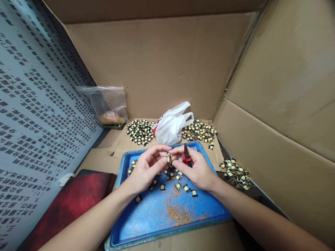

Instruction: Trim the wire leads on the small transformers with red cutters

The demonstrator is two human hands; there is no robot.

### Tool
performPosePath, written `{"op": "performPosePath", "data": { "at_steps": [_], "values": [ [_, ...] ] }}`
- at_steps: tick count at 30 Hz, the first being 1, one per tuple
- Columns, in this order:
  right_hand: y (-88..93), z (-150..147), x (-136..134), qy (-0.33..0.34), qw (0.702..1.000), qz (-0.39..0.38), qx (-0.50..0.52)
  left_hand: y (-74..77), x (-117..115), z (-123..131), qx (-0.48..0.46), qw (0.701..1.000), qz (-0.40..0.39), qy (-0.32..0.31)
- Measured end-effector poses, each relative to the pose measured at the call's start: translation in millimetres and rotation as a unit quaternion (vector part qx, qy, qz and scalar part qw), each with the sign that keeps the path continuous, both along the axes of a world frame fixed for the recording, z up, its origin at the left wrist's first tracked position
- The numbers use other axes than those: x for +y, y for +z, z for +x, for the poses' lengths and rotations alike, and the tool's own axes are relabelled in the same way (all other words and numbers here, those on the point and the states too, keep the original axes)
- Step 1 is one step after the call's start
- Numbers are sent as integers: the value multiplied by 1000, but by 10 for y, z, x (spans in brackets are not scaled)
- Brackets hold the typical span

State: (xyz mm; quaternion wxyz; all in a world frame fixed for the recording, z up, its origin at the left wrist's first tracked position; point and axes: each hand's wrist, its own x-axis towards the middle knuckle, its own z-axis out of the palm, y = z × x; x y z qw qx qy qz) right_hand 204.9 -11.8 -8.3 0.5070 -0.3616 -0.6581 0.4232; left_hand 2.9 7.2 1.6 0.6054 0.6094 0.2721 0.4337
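Note:
Over a blue tray [141, 223], my left hand [150, 167] pinches a small transformer coil [169, 159], black with yellow tape. My right hand [195, 167] is closed around small red-handled cutters [186, 157], whose dark blades point away from me. The right fingertips also reach the coil, and I cannot tell how firmly they touch it. Several more coils [194, 192] lie in the tray beneath and around both hands. Loose copper-coloured wire clippings [180, 213] are heaped at the tray's near side.
Behind the tray, a white plastic bag [171, 125] stands between two coil piles [140, 131] [200, 131]. Another coil heap [235, 172] with long wires sits at right. A clear zip bag [111, 108] with copper-coloured bits stands back left. Cardboard walls [162, 66] enclose the back and right.

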Motion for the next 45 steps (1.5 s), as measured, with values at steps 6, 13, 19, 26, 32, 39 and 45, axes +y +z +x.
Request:
{"op": "performPosePath", "data": {
  "at_steps": [6, 13, 19, 26, 32, 39, 45],
  "values": [
    [-28, -2, 10, -35, 999, 8, -1, 35, 3, -7, 27, 999, -14, 22],
    [-22, -13, -17, -27, 999, -10, 16, 48, -3, 10, 14, 999, -35, 9],
    [-23, 7, 30, 9, 998, -46, 40, 47, 1, 15, 14, 999, -25, 17],
    [-55, 0, 55, 53, 980, -147, 119, 41, 3, -1, 36, 999, -8, 31],
    [-61, 5, 71, 33, 986, -124, 102, 47, -2, 5, 40, 999, 2, 35],
    [-54, 21, 74, 36, 984, -146, 100, 43, -12, 16, 41, 998, 31, 48],
    [-3, 26, 51, -4, 995, -91, 36, 27, 0, 7, 58, 996, 31, 53]
  ]
}}
